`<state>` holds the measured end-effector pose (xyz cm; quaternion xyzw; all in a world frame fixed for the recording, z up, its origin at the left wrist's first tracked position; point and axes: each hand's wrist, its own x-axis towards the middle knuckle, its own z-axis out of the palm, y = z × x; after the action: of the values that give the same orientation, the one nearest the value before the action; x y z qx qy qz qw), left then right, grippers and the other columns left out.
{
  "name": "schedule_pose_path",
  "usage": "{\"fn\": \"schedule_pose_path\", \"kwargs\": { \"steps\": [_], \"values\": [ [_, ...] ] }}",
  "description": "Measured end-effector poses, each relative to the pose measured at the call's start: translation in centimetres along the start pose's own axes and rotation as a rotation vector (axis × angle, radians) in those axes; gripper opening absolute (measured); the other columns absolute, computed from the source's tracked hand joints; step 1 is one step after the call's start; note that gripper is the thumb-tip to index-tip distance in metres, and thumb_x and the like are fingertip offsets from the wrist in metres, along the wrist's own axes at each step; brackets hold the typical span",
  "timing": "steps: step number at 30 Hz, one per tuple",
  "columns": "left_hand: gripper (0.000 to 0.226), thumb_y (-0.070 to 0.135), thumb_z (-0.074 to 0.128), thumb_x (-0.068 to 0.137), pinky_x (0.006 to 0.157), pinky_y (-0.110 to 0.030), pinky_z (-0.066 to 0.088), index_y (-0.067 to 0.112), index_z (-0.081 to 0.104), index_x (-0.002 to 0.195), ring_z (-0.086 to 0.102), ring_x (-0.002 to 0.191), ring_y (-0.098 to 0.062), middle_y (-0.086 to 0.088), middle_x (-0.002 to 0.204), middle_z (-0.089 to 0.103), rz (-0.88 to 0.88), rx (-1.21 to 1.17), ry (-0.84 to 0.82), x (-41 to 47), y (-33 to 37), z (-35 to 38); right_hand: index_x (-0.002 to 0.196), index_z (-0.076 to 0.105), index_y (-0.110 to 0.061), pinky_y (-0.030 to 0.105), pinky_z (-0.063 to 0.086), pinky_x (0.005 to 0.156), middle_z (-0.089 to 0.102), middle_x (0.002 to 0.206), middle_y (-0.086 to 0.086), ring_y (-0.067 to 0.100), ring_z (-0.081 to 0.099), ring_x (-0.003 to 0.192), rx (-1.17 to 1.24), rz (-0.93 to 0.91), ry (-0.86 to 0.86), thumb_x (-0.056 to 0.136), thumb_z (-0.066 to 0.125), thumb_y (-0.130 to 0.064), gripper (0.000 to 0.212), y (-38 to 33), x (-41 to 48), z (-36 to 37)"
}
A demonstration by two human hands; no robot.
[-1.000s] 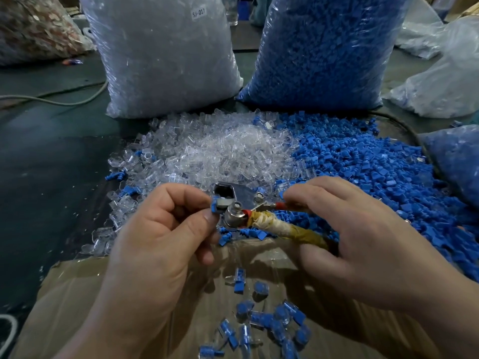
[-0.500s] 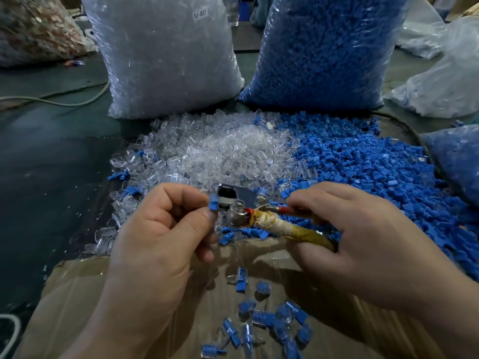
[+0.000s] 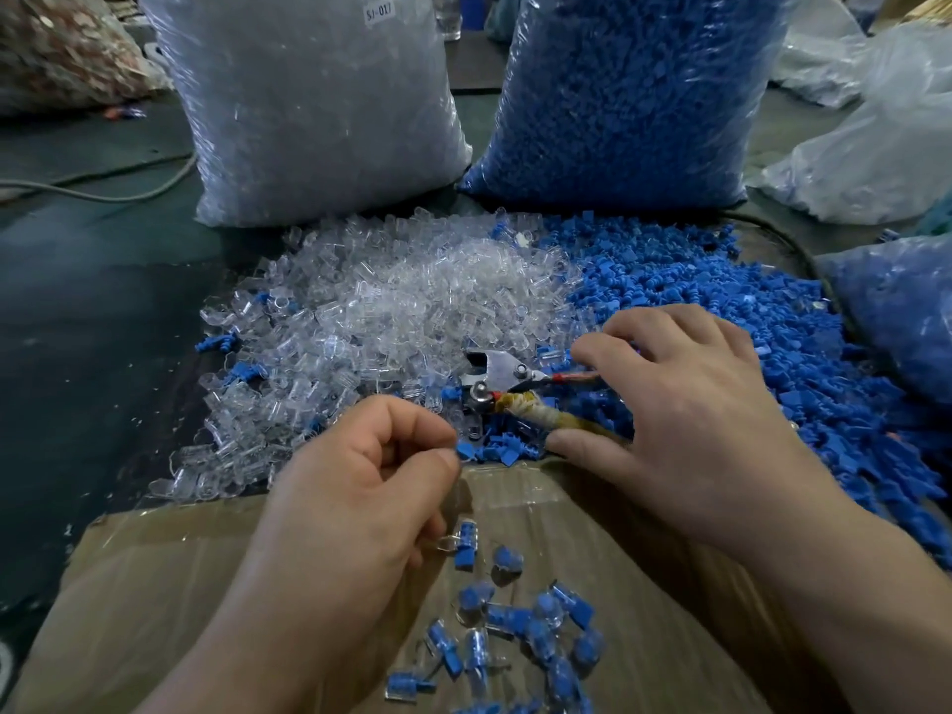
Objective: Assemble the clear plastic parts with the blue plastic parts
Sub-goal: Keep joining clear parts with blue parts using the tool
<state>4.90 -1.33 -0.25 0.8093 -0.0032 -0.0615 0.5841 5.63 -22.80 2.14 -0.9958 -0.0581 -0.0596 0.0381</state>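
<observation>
Left hand (image 3: 360, 487) has drawn back from the pliers (image 3: 492, 373) to the far edge of the box (image 3: 154, 584), fingers curled, thumb on forefinger; whether it pinches anything I cannot tell. Right hand (image 3: 685, 420) grasps the pliers' spread handles, so that press seems finished. Clear parts (image 3: 391, 301) and blue parts (image 3: 721, 311) lie heaped beyond.

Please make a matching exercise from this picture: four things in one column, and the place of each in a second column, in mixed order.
Things: 1 clear parts pile; 2 blue parts pile; 3 assembled pieces; 4 metal tool.
Places: A on the cardboard; B in the right hand; C before the blue bag; D before the clear bag.
Pairs: 1-D; 2-C; 3-A; 4-B.
</observation>
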Motion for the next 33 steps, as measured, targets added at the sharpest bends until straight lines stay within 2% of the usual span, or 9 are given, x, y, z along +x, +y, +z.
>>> {"fn": "schedule_pose_path", "kwargs": {
  "steps": [4, 9, 13, 16, 19, 23, 25, 28, 33],
  "values": [
    [0.018, 0.032, 0.067, 0.082, 0.044, -0.019, 0.049, 0.047, 0.065, 0.092, 0.057, 0.045, -0.004, 0.005, 0.062, 0.069, 0.061, 0.066, 0.02, -0.1, -0.3, 0.5, 0.098, 0.063, -0.03, 0.036, 0.047, 0.081, 0.062, 0.094, -0.012, 0.014, 0.058, 0.088, 0.123, -0.213, 0.183, 0.088, 0.04, -0.057, 0.037, -3.1, -1.3, -0.1],
    [0.007, 0.046, 0.065, 0.087, 0.044, -0.012, 0.044, 0.044, 0.068, 0.093, 0.061, 0.052, -0.004, 0.011, 0.067, 0.07, 0.279, 0.162, 0.04, -0.7, 0.0, 0.5, 0.084, 0.061, -0.018, 0.04, 0.044, 0.069, 0.058, 0.078, -0.001, 0.023, 0.054, 0.071, 0.206, -0.34, 0.214, 0.098, 0.04, -0.034, 0.03, -3.8, -1.4, 0.6],
    [0.032, 0.064, 0.056, 0.077, 0.047, -0.014, 0.048, 0.038, 0.07, 0.091, 0.061, 0.05, -0.004, 0.004, 0.068, 0.071, 0.158, -0.041, 0.014, -0.6, 0.5, 0.1, 0.084, 0.06, -0.015, 0.032, 0.041, 0.067, 0.055, 0.078, -0.001, 0.019, 0.049, 0.07, 0.274, -0.34, 0.255, 0.099, 0.041, -0.027, 0.027, -3.8, -1.5, 0.5],
    [0.045, 0.066, 0.051, 0.072, 0.045, -0.022, 0.048, 0.026, 0.068, 0.083, 0.056, 0.046, -0.012, -0.001, 0.054, 0.061, 0.077, -0.022, -0.142, -0.4, 0.3, -0.4, 0.086, 0.06, -0.014, 0.034, 0.042, 0.067, 0.055, 0.08, -0.002, 0.018, 0.049, 0.072, 0.32, -0.404, 0.216, 0.099, 0.041, -0.027, 0.027, -4.3, -1.7, 0.3],
    [0.036, 0.062, 0.062, 0.076, 0.043, -0.02, 0.045, 0.027, 0.068, 0.08, 0.053, 0.044, -0.011, 0.0, 0.052, 0.059, 0.083, -0.106, -0.168, -0.4, 0.6, -0.6, 0.081, 0.052, -0.027, 0.033, 0.04, 0.058, 0.05, 0.073, -0.011, 0.01, 0.047, 0.066, 0.487, -0.249, 0.091, 0.095, 0.036, -0.044, 0.027, -5.0, -2.2, 0.0],
    [0.022, 0.056, 0.067, 0.076, 0.043, -0.024, 0.049, 0.038, 0.067, 0.089, 0.061, 0.051, -0.009, 0.002, 0.067, 0.068, 0.346, 0.073, -0.175, -0.7, 0.7, -0.9, 0.069, 0.055, -0.022, 0.04, 0.037, 0.054, 0.049, 0.056, -0.009, 0.008, 0.044, 0.052, 1.052, 0.142, -0.298, 0.078, 0.046, -0.044, 0.026, -4.7, -2.3, -0.5],
    [0.019, 0.053, 0.063, 0.077, 0.05, -0.019, 0.051, 0.039, 0.065, 0.09, 0.064, 0.061, -0.008, 0.01, 0.078, 0.069, 0.443, 0.236, -0.216, -0.6, 0.8, -1.6, 0.07, 0.055, -0.017, 0.041, 0.042, 0.056, 0.053, 0.059, -0.009, 0.009, 0.048, 0.054, 0.862, 0.09, -0.348, 0.081, 0.045, -0.046, 0.032, -4.3, -2.1, -0.8],
    [0.017, 0.051, 0.064, 0.076, 0.059, -0.01, 0.048, 0.039, 0.063, 0.088, 0.064, 0.073, -0.003, 0.02, 0.087, 0.067, 0.43, 0.473, -0.226, -0.1, 0.7, -2.7, 0.076, 0.054, -0.023, 0.039, 0.049, 0.061, 0.058, 0.068, -0.008, 0.007, 0.053, 0.061, 0.414, -0.024, -0.203, 0.088, 0.04, -0.052, 0.034, -3.8, -2.3, -0.8],
    [0.01, 0.042, 0.064, 0.08, 0.063, -0.004, 0.041, 0.037, 0.059, 0.086, 0.059, 0.072, 0.006, 0.025, 0.087, 0.063, 0.437, 0.655, -0.265, 0.2, 0.1, -2.3, 0.098, 0.047, -0.034, 0.034, 0.044, 0.069, 0.055, 0.091, -0.014, 0.012, 0.055, 0.082, 0.279, -0.221, -0.217, 0.093, 0.036, -0.051, 0.022, -4.2, -2.7, -0.4]
  ]
}}
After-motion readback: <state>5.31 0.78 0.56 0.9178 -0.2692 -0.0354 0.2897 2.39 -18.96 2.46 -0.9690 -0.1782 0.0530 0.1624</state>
